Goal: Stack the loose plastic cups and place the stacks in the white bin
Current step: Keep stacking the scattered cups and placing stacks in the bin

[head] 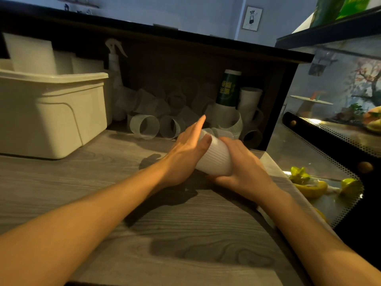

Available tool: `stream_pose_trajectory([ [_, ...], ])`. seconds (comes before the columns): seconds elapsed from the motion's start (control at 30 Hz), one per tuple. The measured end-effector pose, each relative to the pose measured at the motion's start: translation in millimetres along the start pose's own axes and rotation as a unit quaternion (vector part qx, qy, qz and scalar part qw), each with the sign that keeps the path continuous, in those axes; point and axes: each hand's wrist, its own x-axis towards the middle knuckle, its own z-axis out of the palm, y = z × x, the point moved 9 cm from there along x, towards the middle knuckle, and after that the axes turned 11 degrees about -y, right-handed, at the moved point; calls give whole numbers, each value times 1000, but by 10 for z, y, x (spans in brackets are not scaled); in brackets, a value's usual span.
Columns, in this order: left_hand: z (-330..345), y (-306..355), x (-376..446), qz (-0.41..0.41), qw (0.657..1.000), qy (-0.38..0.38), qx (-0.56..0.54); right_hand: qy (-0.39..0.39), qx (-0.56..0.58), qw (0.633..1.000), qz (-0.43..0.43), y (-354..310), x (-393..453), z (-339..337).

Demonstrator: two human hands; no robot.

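The near wood-grain counter (82,193) lies open. At far left the white bin (53,112) blocks passage. Far behind, loose cups (165,112), a spray bottle (114,65) and a green bottle (227,88) crowd the recess beneath a dark shelf (185,38).

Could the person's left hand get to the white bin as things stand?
Probably yes: the white bin stands on the left hand's side with bare counter between, though that hand now steadies the cup stack.
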Motion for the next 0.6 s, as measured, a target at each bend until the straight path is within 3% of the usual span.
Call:
stream_pose_trajectory([
  [0.13, -146, -114, -7, -10, 998, 69, 9, 38, 30, 997, 64, 209, -33, -146],
  [0.27, -321, -239, 46, -44, 986, 125, 100, 99, 59, 985, 129, 473, -149, -331],
  [0.43, -296, -211, 261, -34, 971, 97, 216, 127, 80, 969, 195, 705, -268, -392],
  [0.6, -245, -183, 603, -70, 929, 69, 357, 116, 32, 969, 217, 751, -247, -390],
])
